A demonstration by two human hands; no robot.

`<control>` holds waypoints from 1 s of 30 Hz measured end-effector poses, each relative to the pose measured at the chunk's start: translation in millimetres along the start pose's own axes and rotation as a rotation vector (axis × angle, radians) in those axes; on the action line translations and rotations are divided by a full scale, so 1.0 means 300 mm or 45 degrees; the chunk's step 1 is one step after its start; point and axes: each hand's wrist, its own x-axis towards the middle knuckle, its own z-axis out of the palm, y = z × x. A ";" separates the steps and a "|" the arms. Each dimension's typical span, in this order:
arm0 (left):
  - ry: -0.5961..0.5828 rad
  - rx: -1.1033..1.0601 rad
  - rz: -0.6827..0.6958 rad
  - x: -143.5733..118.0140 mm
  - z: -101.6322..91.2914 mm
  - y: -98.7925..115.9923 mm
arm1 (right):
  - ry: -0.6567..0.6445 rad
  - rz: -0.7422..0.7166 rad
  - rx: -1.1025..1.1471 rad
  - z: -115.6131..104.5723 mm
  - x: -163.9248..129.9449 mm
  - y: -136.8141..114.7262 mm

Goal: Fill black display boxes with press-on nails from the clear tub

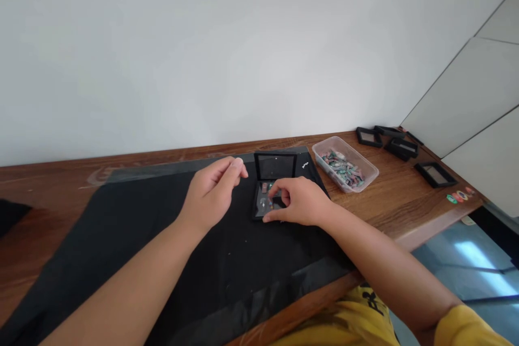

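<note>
The table [389, 208] stands against the wall, and a black cloth [243, 265] covers much of its top, probably to spare the wood and give small bits a soft bed. On bare wood just beyond the cloth's right edge sits the clear tub [362, 162], heaped with packets [344, 168]; that spot seems chosen to be near the right arm yet out of the working patch. Farther right, frames [436, 174] lie scattered, presumably parked out of the way.

The left hand [213, 192] hangs over the cloth with its fingers curled in and the thumb laid against the forefinger — whether something small is pinched there, I cannot tell. The right hand [302, 201] is loosely arched, thumb and forefinger spread with a visible gap between them.

The case [255, 203] lies on the cloth under the right hand's fingers, the thumb at its near edge and the forefinger over its inside; contact is hard to judge. The left hand is to the left of it, clearly apart. Its lid [277, 167] stands raised at the back, likely to leave the base reachable from the front. Smallest are the pieces [264, 187] within — partly hidden by the fingers.
</note>
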 end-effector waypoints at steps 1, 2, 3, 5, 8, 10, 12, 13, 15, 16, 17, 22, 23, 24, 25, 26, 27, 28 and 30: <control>0.002 -0.010 -0.006 -0.002 0.001 -0.001 | 0.000 0.001 -0.003 0.000 0.000 0.000; 0.005 -0.033 -0.016 -0.004 0.001 -0.002 | 0.003 0.000 -0.003 0.000 -0.001 0.000; 0.009 -0.059 -0.027 -0.006 0.001 -0.002 | 0.008 -0.004 0.000 -0.001 -0.001 0.001; 0.020 -0.086 -0.039 -0.008 0.001 0.000 | 0.024 -0.018 0.016 -0.003 -0.003 0.004; 0.048 -0.069 -0.027 -0.012 -0.002 0.002 | 0.027 -0.057 0.068 -0.011 -0.007 0.012; 0.086 -0.031 -0.005 -0.015 -0.004 0.002 | 0.013 -0.074 0.099 -0.016 -0.010 0.016; 0.122 -0.007 0.020 -0.017 -0.004 0.002 | 0.010 -0.083 0.101 -0.020 -0.013 0.020; 0.137 -0.011 0.033 -0.017 -0.004 0.002 | 0.016 -0.086 0.090 -0.021 -0.014 0.021; 0.146 -0.061 0.049 -0.017 -0.001 0.002 | 0.030 -0.088 0.050 -0.021 -0.014 0.020; 0.148 -0.099 0.051 -0.017 0.001 0.003 | 0.037 -0.085 0.027 -0.020 -0.014 0.019; 0.148 -0.137 0.051 -0.017 0.003 0.004 | 0.041 -0.079 0.006 -0.020 -0.014 0.017; 0.124 -0.154 0.068 -0.017 0.006 0.016 | 0.042 -0.041 -0.041 -0.007 -0.008 0.007; 0.119 -0.140 0.074 -0.017 0.005 0.018 | 0.043 -0.040 -0.043 -0.003 -0.007 0.008; 0.118 -0.130 0.076 -0.018 0.004 0.019 | 0.051 -0.043 -0.042 -0.001 -0.006 0.009; 0.119 -0.121 0.078 -0.019 0.003 0.020 | 0.063 -0.054 -0.033 -0.001 -0.007 0.013; 0.121 -0.110 0.078 -0.020 0.002 0.021 | 0.076 -0.077 -0.008 -0.004 -0.010 0.019; 0.119 -0.094 0.078 -0.021 0.002 0.020 | 0.086 -0.113 0.039 -0.013 -0.014 0.028; 0.116 -0.071 0.079 -0.022 0.001 0.019 | 0.089 -0.164 0.108 -0.027 -0.020 0.040; 0.100 -0.010 0.089 -0.022 -0.003 0.015 | 0.101 -0.281 0.302 -0.073 -0.034 0.076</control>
